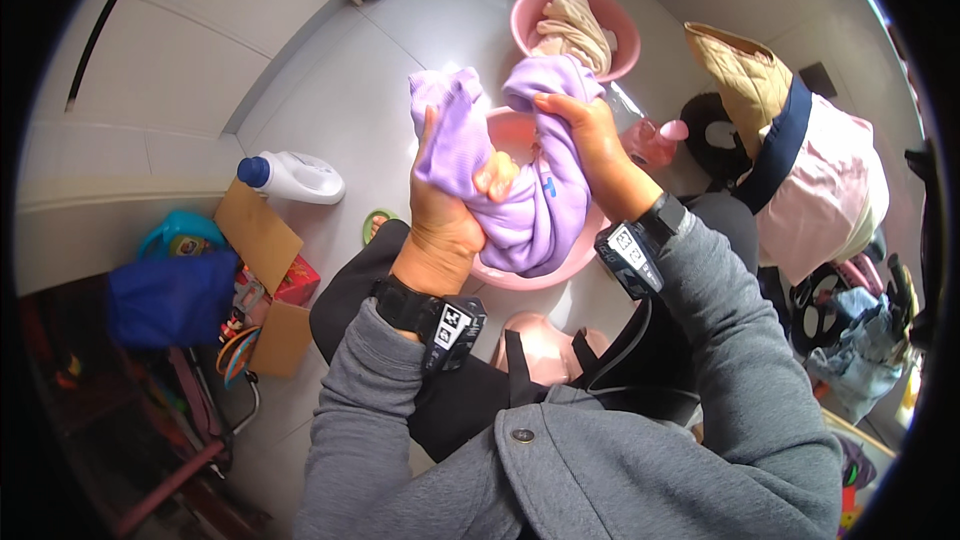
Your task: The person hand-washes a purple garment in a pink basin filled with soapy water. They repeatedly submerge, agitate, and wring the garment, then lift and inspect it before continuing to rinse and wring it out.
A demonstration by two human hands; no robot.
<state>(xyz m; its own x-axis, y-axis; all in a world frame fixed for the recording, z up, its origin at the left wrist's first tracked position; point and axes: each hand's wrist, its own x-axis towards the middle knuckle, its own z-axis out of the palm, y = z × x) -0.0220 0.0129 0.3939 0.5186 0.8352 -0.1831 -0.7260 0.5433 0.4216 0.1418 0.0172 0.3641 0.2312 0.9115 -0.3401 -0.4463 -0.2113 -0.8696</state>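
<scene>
A lavender knit garment (pixel 529 214) with ribbed ends and a small blue mark hangs in a loop between my hands. My left hand (pixel 446 217) grips one ribbed end, its fingers wrapped around the cloth. The other end is bunched in my right hand (pixel 589 135), with the thumb pressed on top. Below the garment stands a pink plastic basin (pixel 592 240); the cloth covers most of its inside, so its contents are largely hidden. Farther off, a second pink basin (pixel 517 22) holds cream-coloured cloth (pixel 577 26).
A white bottle with a blue cap (pixel 304 178) lies at left, near an opened cardboard box (pixel 259 236). A clear-and-pink bottle (pixel 651 142) is right of the near basin. Draped clothes (pixel 817 187) cover a wheeled item at right. A pink stool (pixel 544 345) lies beneath me.
</scene>
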